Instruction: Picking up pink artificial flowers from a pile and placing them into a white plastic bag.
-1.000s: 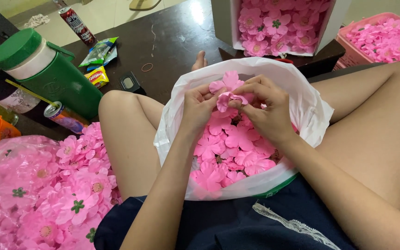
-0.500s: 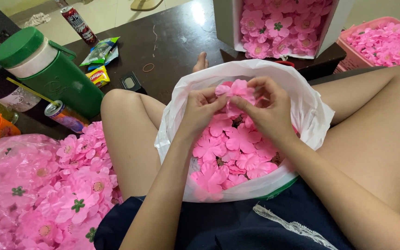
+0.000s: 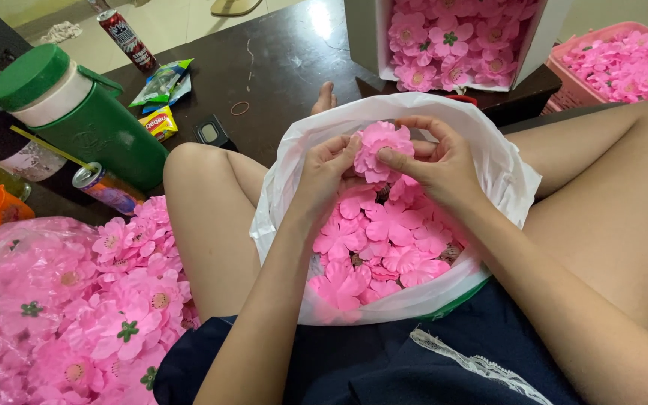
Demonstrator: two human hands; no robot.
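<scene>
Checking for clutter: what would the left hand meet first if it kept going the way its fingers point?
Probably the pink flower that the left hand already pinches; beyond it, the right hand. Depth is unclear.

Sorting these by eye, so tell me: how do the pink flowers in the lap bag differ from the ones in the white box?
The flowers in the white plastic bag are plain petals without green centres; several flowers in the white box show green star centres. The bag lies on the lap, the box on the dark table. Both are pink.

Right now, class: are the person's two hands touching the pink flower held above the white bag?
Touching. The head view shows the left hand and right hand pinching the pink flower from either side, fingertips pressed into its petals, above the white bag.
</scene>
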